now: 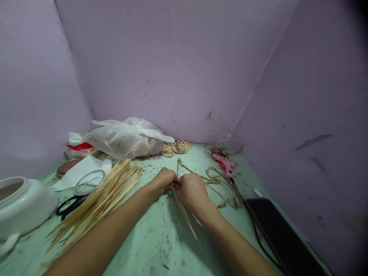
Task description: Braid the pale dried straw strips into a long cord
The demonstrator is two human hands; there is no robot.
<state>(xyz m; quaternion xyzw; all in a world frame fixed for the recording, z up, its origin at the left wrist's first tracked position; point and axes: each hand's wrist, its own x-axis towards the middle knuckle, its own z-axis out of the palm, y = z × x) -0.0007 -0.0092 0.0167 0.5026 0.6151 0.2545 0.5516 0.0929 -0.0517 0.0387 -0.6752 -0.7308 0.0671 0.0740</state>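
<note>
Both hands meet near the middle of the green tabletop, closed around a dried straw strip (pixel 186 218) whose loose end trails toward me. My left hand (pixel 164 180) pinches it from the left side. My right hand (pixel 193 191) is curled into a fist against the left fingertips, and its fingers are mostly hidden. Just beyond the hands, a braided straw cord (pixel 188 168) runs off to the right and lies in loose loops. A bundle of flat dried straw strips (pixel 100 201) rests beside my left forearm.
At left stand a white ceramic pot (pixel 31 203), black-handled scissors (pixel 70 205) and a roll of clear tape (pixel 89 182). Toward the wall lie a white plastic bag (pixel 126 138) and coiled straw pieces (pixel 178 147). A pink glue gun (pixel 225 165) and a dark phone-like slab (pixel 283 234) are at right.
</note>
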